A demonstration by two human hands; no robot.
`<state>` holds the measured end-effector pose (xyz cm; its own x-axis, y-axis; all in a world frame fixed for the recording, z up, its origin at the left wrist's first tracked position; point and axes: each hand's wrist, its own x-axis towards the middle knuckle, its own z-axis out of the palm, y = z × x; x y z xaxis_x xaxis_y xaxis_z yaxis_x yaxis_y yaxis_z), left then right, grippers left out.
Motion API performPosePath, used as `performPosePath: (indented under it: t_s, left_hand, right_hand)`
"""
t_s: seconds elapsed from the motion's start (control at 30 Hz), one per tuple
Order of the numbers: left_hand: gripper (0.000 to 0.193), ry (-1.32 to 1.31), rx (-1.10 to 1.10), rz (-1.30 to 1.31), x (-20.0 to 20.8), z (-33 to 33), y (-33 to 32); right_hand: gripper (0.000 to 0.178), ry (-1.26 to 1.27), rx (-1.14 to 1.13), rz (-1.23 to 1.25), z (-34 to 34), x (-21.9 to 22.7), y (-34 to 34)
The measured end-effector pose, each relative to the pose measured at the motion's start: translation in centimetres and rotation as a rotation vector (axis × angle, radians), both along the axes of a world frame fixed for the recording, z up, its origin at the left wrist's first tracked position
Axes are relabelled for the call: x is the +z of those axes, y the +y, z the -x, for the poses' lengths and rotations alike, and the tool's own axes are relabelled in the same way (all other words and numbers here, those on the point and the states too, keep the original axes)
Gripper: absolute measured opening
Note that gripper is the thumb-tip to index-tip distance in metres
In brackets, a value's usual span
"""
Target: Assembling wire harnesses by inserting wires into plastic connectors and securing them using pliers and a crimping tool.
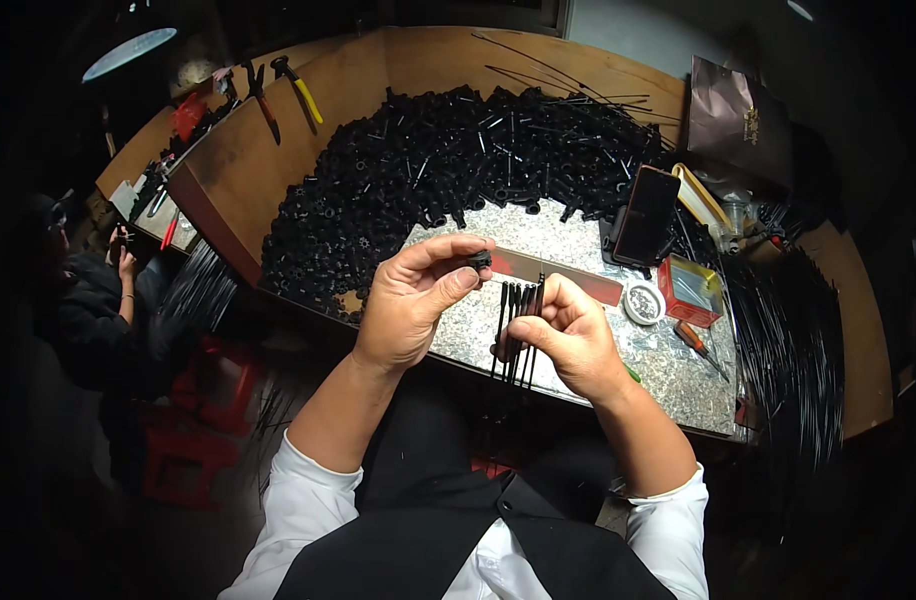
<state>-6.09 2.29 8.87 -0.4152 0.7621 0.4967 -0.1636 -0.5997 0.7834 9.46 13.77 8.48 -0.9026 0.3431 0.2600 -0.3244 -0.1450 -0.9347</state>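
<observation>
Between the thumb and fingertips of my left hand (410, 300) is a small black ribbed part (479, 260), perhaps an umbrella hub; most of it hides behind the fingers. My right hand (572, 335) grips a bundle of thin black rods (506, 305), which look like umbrella ribs. Their flattened upper ends stick up above the thumb and their shafts hang down below it. Both hands hover over the near edge of the speckled worktop (668, 385), the small part just up and left of the rod tops.
A large heap of black plastic parts (418, 160) covers the back. At right are a dark phone (646, 212), a white bowl (643, 302) of tiny pieces, a red box (690, 290), a screwdriver (700, 348) and long rods (793, 340). Another person (98, 290) works at left.
</observation>
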Motion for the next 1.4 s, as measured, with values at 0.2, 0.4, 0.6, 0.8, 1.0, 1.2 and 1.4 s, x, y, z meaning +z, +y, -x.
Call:
performPosePath:
  t_s: [0.2, 0.4, 0.6, 0.8, 1.0, 1.2, 1.4]
  left_hand:
    - [0.033, 0.081, 0.024, 0.023, 0.6, -0.4, -0.4]
    - [0.040, 0.068, -0.097, 0.025, 1.5, -0.5, -0.9]
    - [0.038, 0.181, -0.073, 0.085, 2.1, -1.1, -1.1]
    - [0.031, 0.247, 0.032, 0.071, 2.2, -1.7, -1.2]
    - [0.028, 0.282, 0.091, 0.056, 2.3, -1.8, -1.2]
    - [0.027, 0.251, 0.080, 0.073, 2.5, -1.9, -1.3]
    - [0.025, 0.193, 0.000, 0.112, 2.7, -1.4, -1.6]
  right_hand:
    - [0.016, -0.014, -0.002, -0.032, 0.5, -0.2, -0.1]
    - [0.016, -0.014, 0.020, -0.040, 0.8, -0.1, -0.3]
    - [0.016, -0.034, 0.004, -0.070, 0.9, 0.0, -0.5]
    - [0.016, -0.027, -0.014, -0.098, 1.0, -0.1, -0.5]
    - [0.016, -0.043, 0.000, -0.104, 0.9, -0.2, -0.4]
    - [0.013, -0.017, 0.017, -0.123, 0.9, 0.3, -0.8]
    - [0.011, -0.020, 0.075, -0.105, 0.8, 0.4, -0.6]
